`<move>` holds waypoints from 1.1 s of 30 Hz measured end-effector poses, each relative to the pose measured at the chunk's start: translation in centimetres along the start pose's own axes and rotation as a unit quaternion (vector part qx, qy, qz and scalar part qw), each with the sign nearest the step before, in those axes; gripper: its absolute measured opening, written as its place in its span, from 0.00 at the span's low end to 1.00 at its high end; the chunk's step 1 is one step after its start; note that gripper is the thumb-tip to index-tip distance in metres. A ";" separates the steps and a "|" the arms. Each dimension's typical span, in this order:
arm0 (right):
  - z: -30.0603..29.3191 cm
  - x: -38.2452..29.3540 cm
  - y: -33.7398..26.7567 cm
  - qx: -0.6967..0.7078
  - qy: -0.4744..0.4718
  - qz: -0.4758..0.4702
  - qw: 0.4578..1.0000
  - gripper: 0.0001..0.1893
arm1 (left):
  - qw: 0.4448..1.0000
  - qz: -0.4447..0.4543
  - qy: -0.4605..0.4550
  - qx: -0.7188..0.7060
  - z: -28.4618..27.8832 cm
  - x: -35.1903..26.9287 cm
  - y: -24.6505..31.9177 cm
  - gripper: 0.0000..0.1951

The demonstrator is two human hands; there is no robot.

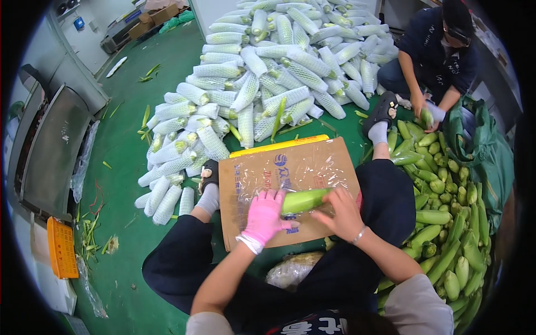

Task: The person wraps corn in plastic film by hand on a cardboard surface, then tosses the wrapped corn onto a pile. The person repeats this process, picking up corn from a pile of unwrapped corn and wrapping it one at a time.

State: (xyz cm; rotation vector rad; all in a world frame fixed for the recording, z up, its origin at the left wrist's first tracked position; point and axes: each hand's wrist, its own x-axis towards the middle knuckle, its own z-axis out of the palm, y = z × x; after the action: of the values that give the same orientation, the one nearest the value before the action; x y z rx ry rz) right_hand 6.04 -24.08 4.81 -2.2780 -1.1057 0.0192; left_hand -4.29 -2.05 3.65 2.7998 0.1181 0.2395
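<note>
A green husked ear of corn (pixel 305 200) lies crosswise over clear plastic film (pixel 335 173) on a flat cardboard box (pixel 247 180) between my legs. My left hand (pixel 264 217), in a pink glove, grips the ear's left end, with the thumb below it. Bare and wearing a bracelet, my right hand (pixel 341 213) closes around the right end, fingers above and thumb below. Both hands partly hide the ends of the ear. Printing marks the box top, and a yellow edge (pixel 278 145) shows along its far side.
Ahead is a large pile of corn in white foam net sleeves (pixel 268 75). Unsleeved ears (pixel 435 217) heap at my right, beside a green woven sack (pixel 481 138). A co-worker (pixel 435 58) sits beyond, handling an ear. An orange crate (pixel 62 247) and husk scraps (pixel 90 234) are left.
</note>
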 end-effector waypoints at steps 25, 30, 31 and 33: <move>3.3 8.5 5.6 0.289 -0.268 0.052 0.918 0.25 | 0.997 0.036 0.030 0.054 0.0 0.5 2.3 0.34; 2.9 11.8 5.3 0.158 -0.514 -0.062 0.841 0.34 | 0.993 0.001 -0.068 -0.092 0.8 0.8 2.9 0.33; 2.7 11.4 5.2 0.066 -0.527 -0.158 0.832 0.36 | 0.995 0.010 -0.045 -0.084 1.0 0.5 3.1 0.33; 2.5 10.0 5.3 0.064 -0.527 -0.165 0.831 0.36 | 0.957 -0.049 -0.132 -0.254 1.6 -0.7 4.0 0.32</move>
State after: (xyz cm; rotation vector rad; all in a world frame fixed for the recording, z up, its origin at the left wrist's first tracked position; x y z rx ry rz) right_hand 15.67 -18.15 2.40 -1.8533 -1.9235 1.2993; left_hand -4.50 -6.44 3.41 2.2790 0.1124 -0.1173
